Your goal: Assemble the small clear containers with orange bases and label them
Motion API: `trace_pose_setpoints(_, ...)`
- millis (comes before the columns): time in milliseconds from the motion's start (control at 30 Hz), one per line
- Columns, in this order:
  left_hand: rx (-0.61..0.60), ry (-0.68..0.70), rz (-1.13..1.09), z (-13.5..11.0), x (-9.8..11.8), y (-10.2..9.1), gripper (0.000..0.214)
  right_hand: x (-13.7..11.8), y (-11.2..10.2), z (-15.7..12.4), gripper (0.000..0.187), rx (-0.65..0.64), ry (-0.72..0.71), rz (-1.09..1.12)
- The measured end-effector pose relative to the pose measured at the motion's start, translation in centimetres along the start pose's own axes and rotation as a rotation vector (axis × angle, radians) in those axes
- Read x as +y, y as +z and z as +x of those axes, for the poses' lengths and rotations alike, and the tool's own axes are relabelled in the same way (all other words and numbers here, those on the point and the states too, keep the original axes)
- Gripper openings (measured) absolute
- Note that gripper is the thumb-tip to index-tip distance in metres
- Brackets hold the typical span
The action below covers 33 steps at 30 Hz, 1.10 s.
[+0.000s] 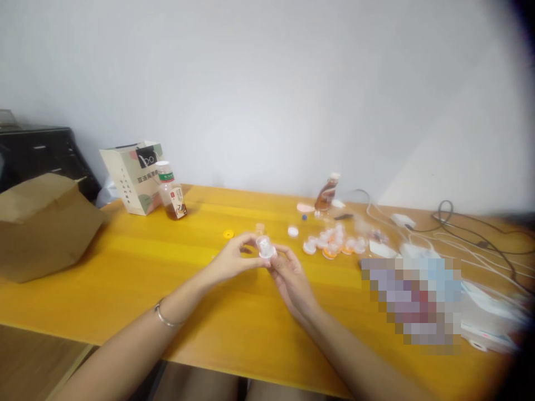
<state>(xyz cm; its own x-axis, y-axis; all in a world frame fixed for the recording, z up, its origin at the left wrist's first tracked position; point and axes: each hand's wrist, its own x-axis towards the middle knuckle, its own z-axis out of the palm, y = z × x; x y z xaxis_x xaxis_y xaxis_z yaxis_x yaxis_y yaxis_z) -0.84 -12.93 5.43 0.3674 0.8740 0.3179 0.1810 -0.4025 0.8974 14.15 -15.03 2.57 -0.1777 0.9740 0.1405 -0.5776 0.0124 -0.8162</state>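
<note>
Both hands meet over the middle of the yellow wooden table point(125, 262). My left hand point(234, 259) and my right hand point(290, 281) pinch one small clear plastic cup point(266, 247) between their fingertips, a little above the tabletop. A silver bracelet point(165, 317) circles my left wrist. Just right of the hands lies a cluster of several similar small cups point(334, 242), some with orange contents. A yellow ring-shaped piece point(228, 234) and a white cap point(293, 231) lie on the table just beyond the hands.
A tea bottle point(171, 192) and a paper bag point(134, 175) stand at the back left, a brown cardboard box point(42, 223) at the left edge. A tilted brown bottle point(326, 194) stands further back. White cables and adapters point(438, 239) spread over the right side.
</note>
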Motion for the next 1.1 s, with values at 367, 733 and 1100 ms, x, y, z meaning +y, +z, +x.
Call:
trace_pose_setpoints(367, 0.020, -0.022, -0.019, -0.3, 0.0, 0.8, 0.037, 0.3, -0.1, 0.0, 0.016, -0.008, 0.038, 0.076)
trace_pose_setpoints(733, 0.175, 0.019, 0.100, 0.0, -0.7, 1.2, 0.022, 0.7, -0.4, 0.4, 0.022, -0.031, -0.036, 0.027)
trace_pose_setpoints(1100, 0.137, 0.183, 0.215, 0.0, -1.6, 0.9, 0.015, 0.3, -1.6, 1.6, 0.032, -0.098, -0.028, -0.324)
